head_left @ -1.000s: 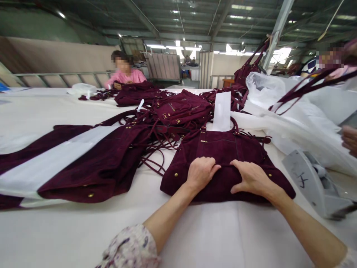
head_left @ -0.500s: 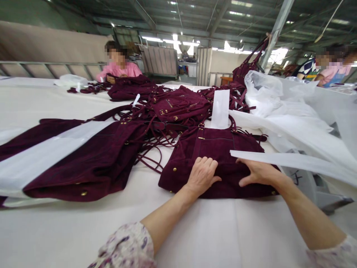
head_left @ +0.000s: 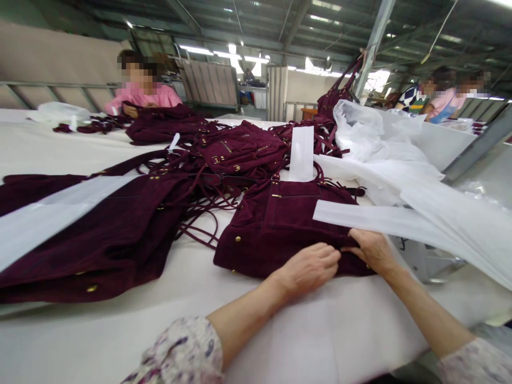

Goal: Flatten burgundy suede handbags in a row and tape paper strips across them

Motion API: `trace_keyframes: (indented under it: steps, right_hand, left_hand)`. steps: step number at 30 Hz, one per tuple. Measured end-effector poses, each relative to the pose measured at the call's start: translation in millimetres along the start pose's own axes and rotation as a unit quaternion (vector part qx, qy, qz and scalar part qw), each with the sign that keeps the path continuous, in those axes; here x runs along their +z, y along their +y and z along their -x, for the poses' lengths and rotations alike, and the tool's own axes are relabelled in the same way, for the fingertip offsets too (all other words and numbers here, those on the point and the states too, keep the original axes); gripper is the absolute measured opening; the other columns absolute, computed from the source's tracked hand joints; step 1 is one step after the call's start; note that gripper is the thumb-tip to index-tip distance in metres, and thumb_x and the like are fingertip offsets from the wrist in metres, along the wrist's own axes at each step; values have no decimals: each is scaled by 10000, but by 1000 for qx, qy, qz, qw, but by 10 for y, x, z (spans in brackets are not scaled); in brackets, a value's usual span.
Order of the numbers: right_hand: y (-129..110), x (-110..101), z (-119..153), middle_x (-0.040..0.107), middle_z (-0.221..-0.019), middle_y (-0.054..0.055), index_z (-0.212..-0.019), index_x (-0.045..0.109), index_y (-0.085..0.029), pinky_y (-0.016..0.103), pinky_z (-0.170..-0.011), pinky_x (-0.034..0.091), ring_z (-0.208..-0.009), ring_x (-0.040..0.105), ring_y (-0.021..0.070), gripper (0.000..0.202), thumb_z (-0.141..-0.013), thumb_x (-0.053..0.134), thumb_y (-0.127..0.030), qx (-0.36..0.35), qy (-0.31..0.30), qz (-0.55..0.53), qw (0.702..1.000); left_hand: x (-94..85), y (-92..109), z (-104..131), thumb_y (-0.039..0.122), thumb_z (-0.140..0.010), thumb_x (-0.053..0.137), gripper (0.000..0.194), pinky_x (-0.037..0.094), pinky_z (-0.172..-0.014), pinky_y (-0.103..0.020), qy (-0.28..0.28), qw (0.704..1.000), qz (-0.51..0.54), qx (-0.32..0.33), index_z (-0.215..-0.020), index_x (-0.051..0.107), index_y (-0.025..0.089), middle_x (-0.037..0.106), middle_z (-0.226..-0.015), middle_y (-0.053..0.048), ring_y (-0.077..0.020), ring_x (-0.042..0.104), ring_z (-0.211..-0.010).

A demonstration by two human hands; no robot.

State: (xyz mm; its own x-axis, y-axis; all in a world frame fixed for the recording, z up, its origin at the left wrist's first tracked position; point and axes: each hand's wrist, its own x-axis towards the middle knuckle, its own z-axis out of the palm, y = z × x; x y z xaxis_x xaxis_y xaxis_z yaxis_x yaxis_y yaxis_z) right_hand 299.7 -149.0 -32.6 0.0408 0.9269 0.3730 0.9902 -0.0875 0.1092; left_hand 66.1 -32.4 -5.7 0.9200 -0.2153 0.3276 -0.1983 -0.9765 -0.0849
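Observation:
A dark maroon handbag (head_left: 256, 229) lies flat on the white table in front of me, its base with brass studs toward me. My left hand (head_left: 312, 269) is closed on its lower front, the fingers curled together against the fabric. Close beside it, my right hand (head_left: 372, 250) is closed on the bag's lower right part, thumb and fingers pinching the fabric. A white strip of packing sheet (head_left: 344, 213) lies across the bag's right side, just above my right hand. Another white strip (head_left: 302, 154) stands up at the handles.
A second maroon bag (head_left: 120, 229) with a white strip over it lies at left. More maroon bags (head_left: 244, 149) with tangled straps are piled behind. White plastic sheeting (head_left: 384, 138) heaps at right. A co-worker in pink (head_left: 148, 96) handles a bag across the table.
My left hand has slid right along the bag, up close to my right hand. My right hand's fingers have closed from a spread pose. The view has shifted right.

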Motion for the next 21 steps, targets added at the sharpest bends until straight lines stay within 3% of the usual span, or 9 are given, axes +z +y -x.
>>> trace_keyframes:
  steps: [4, 6, 8, 12, 16, 21]
  right_hand:
    - [141, -125, -41, 655, -845, 35, -950, 562, -201, 287, -689, 444, -759, 618, 191, 160, -869, 588, -337, -6, -71, -110, 991]
    - [247, -220, -60, 650, -1029, 50, -1148, 533, -228, 321, -813, 466, -917, 621, 206, 334, -828, 619, -264, -9, -98, -161, 982]
    - [350, -282, -49, 586, -1207, 82, -1305, 445, -247, 404, -960, 426, -1096, 567, 251, 593, -760, 678, -253, 7, -77, -176, 981]
    - [424, -315, 33, 465, -1373, 132, -1437, 270, -210, 448, -1055, 374, -1258, 457, 292, 870, -702, 730, -276, 37, -50, -192, 979]
    - [215, -391, -14, 405, -1418, 164, -1452, 295, -205, 500, -1040, 376, -1293, 398, 347, 884, -697, 748, -276, 47, -39, -94, 994]
    - [-215, -308, -222, 522, -1316, 133, -1334, 491, -185, 444, -979, 432, -1150, 508, 296, 598, -775, 694, -252, -42, -15, -32, 998]
  left_hand:
    - [175, 65, -133, 359, -901, 526, 537, 283, -1126, -361, -42, 992, 118, -10, -1391, 384, 193, 406, -1468, -88, -205, 369, -1350]
    - [209, 25, -133, 342, -912, 501, 556, 255, -1142, -357, -57, 986, 155, -16, -1424, 342, 194, 358, -1499, -78, -190, 329, -1378]
    - [215, -22, -119, 337, -918, 490, 550, 237, -1151, -360, -65, 982, 177, -15, -1426, 346, 179, 345, -1504, -84, -192, 317, -1385]
    - [227, -52, -96, 319, -911, 505, 565, 213, -1162, -362, -60, 980, 186, -22, -1432, 340, 178, 341, -1507, -83, -197, 312, -1388]
    - [250, -29, -90, 317, -898, 527, 593, 221, -1159, -370, -45, 982, 183, -25, -1442, 321, 200, 355, -1500, -79, -197, 320, -1384]
    - [189, -6, -114, 279, -873, 566, 574, 253, -1141, -369, -26, 985, 166, -23, -1403, 370, 177, 466, -1418, -95, -212, 376, -1342]
